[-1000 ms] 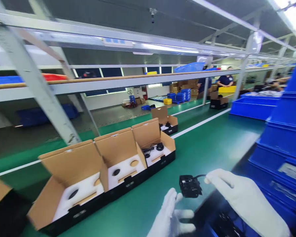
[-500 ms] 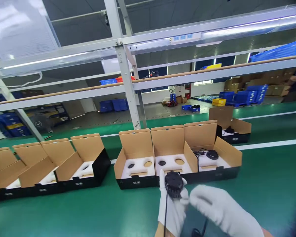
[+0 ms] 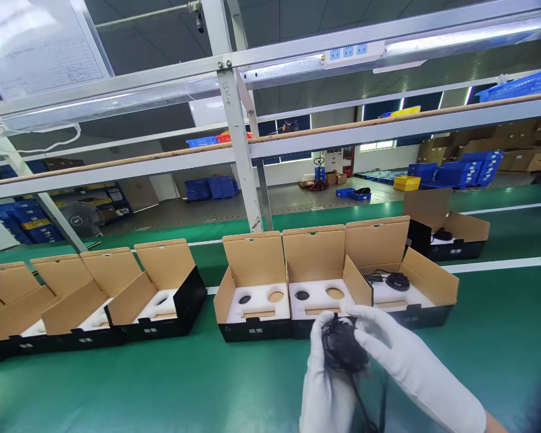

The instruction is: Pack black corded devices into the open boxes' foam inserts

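Both gloved hands hold a small black device [image 3: 341, 349] with trailing cable [image 3: 363, 406], near the middle open box [image 3: 318, 288]. Left hand [image 3: 327, 385] fingers curl beneath it; right hand [image 3: 390, 355] fingers pinch its top. Recommended: keep the cable gathered and the grip even. Its facing and long axis cannot be determined; blurred.

A small black round device [image 3: 341, 349] with a thin black cable trailing down from it sits upright, held above the green desk [image 3: 162, 385], just before the middle open box [image 3: 318, 297].
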`<state>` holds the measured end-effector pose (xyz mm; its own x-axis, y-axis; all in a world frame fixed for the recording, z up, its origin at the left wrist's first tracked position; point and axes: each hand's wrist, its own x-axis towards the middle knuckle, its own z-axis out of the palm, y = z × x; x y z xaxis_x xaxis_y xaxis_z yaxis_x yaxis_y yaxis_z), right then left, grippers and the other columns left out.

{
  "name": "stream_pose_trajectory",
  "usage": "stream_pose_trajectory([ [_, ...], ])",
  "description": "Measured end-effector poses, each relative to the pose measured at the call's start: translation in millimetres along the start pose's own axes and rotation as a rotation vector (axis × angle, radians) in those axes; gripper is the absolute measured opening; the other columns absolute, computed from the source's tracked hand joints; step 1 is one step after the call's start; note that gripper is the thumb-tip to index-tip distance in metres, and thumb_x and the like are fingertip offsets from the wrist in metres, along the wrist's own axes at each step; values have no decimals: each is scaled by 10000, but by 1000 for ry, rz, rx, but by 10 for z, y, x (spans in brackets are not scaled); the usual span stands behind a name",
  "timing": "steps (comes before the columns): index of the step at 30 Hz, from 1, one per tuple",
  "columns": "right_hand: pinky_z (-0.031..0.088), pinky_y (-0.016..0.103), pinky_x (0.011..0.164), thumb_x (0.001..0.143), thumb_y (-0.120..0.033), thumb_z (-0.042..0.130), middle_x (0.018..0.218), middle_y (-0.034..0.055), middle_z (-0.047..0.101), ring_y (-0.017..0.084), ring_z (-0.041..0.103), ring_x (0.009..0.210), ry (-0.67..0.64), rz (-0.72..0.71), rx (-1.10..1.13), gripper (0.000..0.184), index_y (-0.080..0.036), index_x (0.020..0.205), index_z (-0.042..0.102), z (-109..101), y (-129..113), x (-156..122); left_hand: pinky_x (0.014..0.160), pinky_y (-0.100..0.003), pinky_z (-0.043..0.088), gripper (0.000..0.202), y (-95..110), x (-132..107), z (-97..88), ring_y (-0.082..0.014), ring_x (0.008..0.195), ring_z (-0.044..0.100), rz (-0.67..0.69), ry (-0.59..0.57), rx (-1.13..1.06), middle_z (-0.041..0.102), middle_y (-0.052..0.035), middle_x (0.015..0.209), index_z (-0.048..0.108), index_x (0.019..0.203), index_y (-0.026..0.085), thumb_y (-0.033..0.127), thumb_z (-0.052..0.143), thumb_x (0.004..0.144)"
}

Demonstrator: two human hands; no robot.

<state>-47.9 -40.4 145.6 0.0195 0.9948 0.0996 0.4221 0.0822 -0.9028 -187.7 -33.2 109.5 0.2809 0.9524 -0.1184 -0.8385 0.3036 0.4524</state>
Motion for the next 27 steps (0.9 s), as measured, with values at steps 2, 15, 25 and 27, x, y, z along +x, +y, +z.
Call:
stream_pose_trajectory([
  [2,505,477,1081,830,-694,616,1392,112,614,337,573,1269,-12,-16,22,709,-249,1379,561,3,38,-53,898,-305,568,644,1,-13,-59,-240,1107,650,122,-34,65,681,-62,1237,651,1203,273,611,873,701],
  [15,356,466,1201,671,-248,830,1481,30,520,317,447,1389,-204,-123,62,754,-364,1368,565,-22,96,-247,1070,-403,519,993,-328,-225,-466,-349,1188,629,769,134,629,696,-94,1226,543,1287,282,3,963,431],
  [25,375,463,1172,851,-767,617,1273,65,713,303,606,1269,-380,-47,1073,632,-335,1308,677,189,347,-246,1265,-451,283,1038,-135,-442,-80,-368,1271,576,612,229,937,708,-96,1200,523,1340,283,262,1037,438],
  [27,374,415,1171,843,-751,649,1247,42,729,263,627,1246,-399,-7,1173,594,-347,1274,709,241,318,-264,1247,-436,313,1034,-109,-488,16,-348,1208,615,600,244,1006,721,-87,1165,496,1354,273,282,1026,466],
])
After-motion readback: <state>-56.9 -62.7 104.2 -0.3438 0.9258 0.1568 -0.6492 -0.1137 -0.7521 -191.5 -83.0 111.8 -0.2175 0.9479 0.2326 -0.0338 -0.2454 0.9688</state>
